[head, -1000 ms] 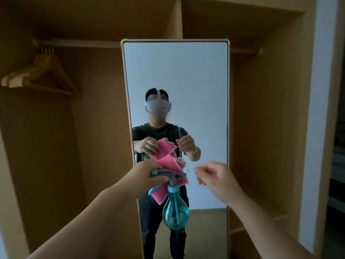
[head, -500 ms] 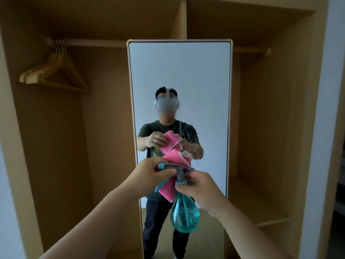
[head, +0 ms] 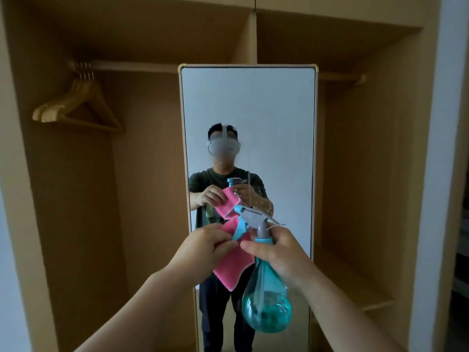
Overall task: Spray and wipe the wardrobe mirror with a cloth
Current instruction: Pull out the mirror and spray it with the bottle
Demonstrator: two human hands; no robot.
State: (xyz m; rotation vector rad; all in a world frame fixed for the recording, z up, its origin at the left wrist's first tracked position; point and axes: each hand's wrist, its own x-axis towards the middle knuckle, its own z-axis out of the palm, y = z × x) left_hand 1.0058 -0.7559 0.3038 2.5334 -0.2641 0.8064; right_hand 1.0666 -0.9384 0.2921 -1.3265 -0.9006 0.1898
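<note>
A tall wardrobe mirror (head: pixel 266 110) with a thin wooden frame stands upright in the middle of the open wardrobe and reflects a person holding the same items. In front of it my left hand (head: pixel 203 246) grips a pink cloth (head: pixel 233 268), which hangs down below the fingers. My right hand (head: pixel 276 250) is wrapped around the neck of a teal spray bottle (head: pixel 266 306) with a grey head and blue trigger. The nozzle points left and up toward the glass. Both hands are close together, thumbs almost touching.
Several wooden hangers (head: pixel 76 105) hang from the rail (head: pixel 132 66) in the left wardrobe bay. The right bay has a low shelf (head: pixel 355 283). A vertical partition (head: pixel 250 36) rises behind the mirror. A white wall edge (head: pixel 431 174) borders the right.
The spray bottle has passed from my left hand to my right hand. My left hand now holds only the pink cloth. The view has shifted slightly closer to the mirror.
</note>
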